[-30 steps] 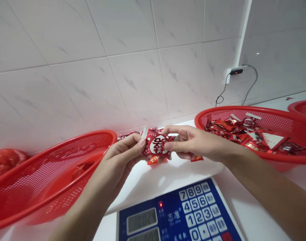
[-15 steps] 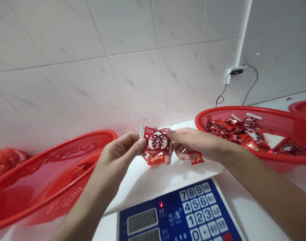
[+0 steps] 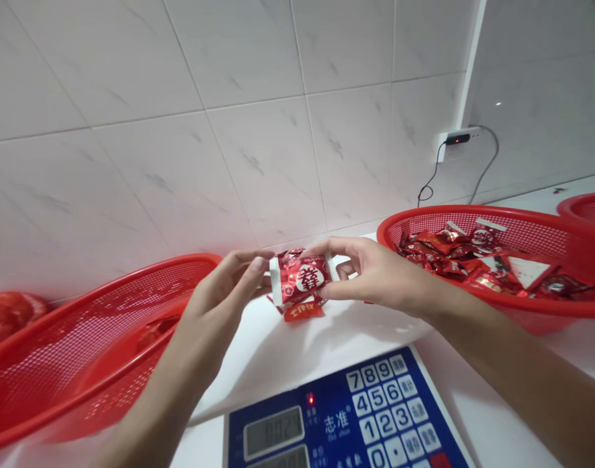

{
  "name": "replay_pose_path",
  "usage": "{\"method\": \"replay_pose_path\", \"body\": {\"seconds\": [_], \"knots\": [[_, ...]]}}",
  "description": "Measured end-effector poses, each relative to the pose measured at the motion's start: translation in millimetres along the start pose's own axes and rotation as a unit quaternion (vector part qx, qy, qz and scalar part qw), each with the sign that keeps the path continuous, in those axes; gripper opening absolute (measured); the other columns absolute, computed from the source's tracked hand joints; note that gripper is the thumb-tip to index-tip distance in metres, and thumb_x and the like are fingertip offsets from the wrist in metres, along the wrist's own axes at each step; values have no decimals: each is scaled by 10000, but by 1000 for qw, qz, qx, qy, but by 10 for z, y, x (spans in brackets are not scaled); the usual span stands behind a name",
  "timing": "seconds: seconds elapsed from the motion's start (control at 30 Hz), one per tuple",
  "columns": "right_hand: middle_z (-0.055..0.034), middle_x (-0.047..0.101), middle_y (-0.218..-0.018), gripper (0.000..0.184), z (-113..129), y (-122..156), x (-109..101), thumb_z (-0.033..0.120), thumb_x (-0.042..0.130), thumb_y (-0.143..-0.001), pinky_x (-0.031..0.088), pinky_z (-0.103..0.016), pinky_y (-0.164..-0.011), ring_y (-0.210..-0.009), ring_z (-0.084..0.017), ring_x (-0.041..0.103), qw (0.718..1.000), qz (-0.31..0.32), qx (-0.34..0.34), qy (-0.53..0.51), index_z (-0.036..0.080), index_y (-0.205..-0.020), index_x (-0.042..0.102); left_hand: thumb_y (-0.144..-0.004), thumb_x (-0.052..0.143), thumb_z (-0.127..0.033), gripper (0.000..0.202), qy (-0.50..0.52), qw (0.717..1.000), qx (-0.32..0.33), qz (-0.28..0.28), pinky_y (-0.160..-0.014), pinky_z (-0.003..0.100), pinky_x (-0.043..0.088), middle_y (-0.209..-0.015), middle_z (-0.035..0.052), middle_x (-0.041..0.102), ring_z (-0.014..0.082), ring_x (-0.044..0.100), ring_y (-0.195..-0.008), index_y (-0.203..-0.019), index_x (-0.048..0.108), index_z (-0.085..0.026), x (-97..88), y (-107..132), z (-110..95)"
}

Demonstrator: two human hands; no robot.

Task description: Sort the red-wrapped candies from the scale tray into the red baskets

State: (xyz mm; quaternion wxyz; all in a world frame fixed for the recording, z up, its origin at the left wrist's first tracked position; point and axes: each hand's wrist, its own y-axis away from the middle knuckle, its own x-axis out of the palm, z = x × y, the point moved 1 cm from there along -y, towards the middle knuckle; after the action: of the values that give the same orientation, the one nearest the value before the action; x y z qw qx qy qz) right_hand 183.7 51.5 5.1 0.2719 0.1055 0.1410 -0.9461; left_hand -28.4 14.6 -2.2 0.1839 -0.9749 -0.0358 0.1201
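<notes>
A red candy packet (image 3: 297, 276) with white crimped ends and a white round emblem is held between my hands over the scale's white pan (image 3: 258, 354). My left hand (image 3: 232, 283) pinches its left end. Around its right end, my right hand (image 3: 375, 273) has thumb and fingers closed. Below the packet an orange-red wrapped candy (image 3: 303, 311) rests on the pan, with other red wrappers partly hidden behind the packet. In front of the pan is the scale's blue keypad panel (image 3: 336, 422) with its display (image 3: 273, 432).
On the right stands a red basket (image 3: 473, 211) of red wrapped sweets (image 3: 443, 250). Another red basket (image 3: 58, 331) on the left holds a few red packets. A tiled wall (image 3: 258, 162) rises behind, with a socket (image 3: 456, 138) and cables.
The packet between my hands now shows white ends and a tilted emblem. My right hand has moved its grip, and the small candy beneath it is now mostly hidden.
</notes>
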Motion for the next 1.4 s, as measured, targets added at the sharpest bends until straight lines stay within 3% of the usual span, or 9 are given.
{"method": "replay_pose_path", "body": {"seconds": [0.1, 0.27, 0.47, 0.6, 0.77, 0.9, 1.07, 1.23, 1.4], "knots": [[-42, 706, -1120, 413, 20, -10, 25, 148, 776, -756, 468, -248, -722, -761, -102, 557, 1000, 1, -14, 11, 162, -1164, 717, -858, 749, -577, 427, 35, 995, -61, 71, -693, 304, 549, -899, 86, 753, 228, 680, -801, -998, 758, -174, 44, 11, -5], [16, 640, -861, 380, 44, -20, 41, 122, 749, -778, 391, -231, -593, -623, -71, 460, 999, 42, -23, 11, 143, -1156, 723, -854, 804, -470, 301, 3, 995, -43, 93, -593, 214, 451, -725, 17, 697, 136, 596, -651, -913, 724, -186, 61, 36, 18], [-4, 630, -937, 414, 7, -14, -34, 203, 807, -787, 365, -227, -581, -658, -75, 466, 997, 69, -10, 17, 197, -1193, 729, -867, 792, -474, 281, -7, 994, -21, 104, -573, 196, 438, -665, -16, 642, 120, 552, -612, -910, 724, -205, 63, 15, 42], [-44, 627, -1060, 534, -32, -32, -66, 304, 898, -729, 324, -213, -516, -642, -65, 465, 997, -23, 28, -62, 209, -1215, 698, -873, 765, -477, 268, -62, 997, 31, 42, -647, 239, 507, -729, -3, 669, 172, 634, -701, -945, 711, -225, 44, 10, 6], [-14, 528, -851, 257, -22, -77, -80, 340, 744, -910, 206, -190, -409, -513, -39, 314, 936, -156, 54, -312, 146, -1048, 645, -854, 714, -365, 127, -277, 955, 100, -42, -678, 318, 474, -885, 54, 752, 274, 695, -828, -837, 665, -249, 7, -11, 42], [5, 455, -772, 153, 23, -70, -35, 290, 607, -982, 232, -168, -395, -505, -49, 329, 887, -175, 63, -422, 137, -985, 614, -827, 739, -406, 156, -312, 937, 155, 33, -764, 359, 488, -1008, 68, 752, 303, 676, -934, -902, 739, -269, 125, 51, -3], [38, 421, -714, 171, 95, 26, 218, 330, 589, -990, 243, -172, -398, -491, -55, 310, 866, -141, -4, -479, 162, -1010, 613, -941, 649, -472, 242, -153, 975, 67, 146, -756, 293, 515, -941, 32, 766, 231, 700, -882, -906, 762, -261, 334, 243, -175], [22, 582, -837, 286, 125, 59, 244, 304, 822, -818, 471, -205, -586, -670, -91, 544, 925, -75, -47, -369, 193, -1018, 651, -942, 659, -440, 263, -134, 980, 53, 135, -679, 266, 499, -801, 24, 757, 211, 702, -777, -816, 763, -234, 242, 197, -206], [-31, 715, -865, 227, 62, 0, -1, 148, 896, -721, 505, -236, -738, -803, -123, 641, 990, 2, 44, -132, 127, -877, 732, -917, 676, -413, 246, -195, 974, 95, 70, -603, 243, 485, -704, 9, 744, 183, 673, -670, -771, 778, -243, 112, 85, -202]]}}
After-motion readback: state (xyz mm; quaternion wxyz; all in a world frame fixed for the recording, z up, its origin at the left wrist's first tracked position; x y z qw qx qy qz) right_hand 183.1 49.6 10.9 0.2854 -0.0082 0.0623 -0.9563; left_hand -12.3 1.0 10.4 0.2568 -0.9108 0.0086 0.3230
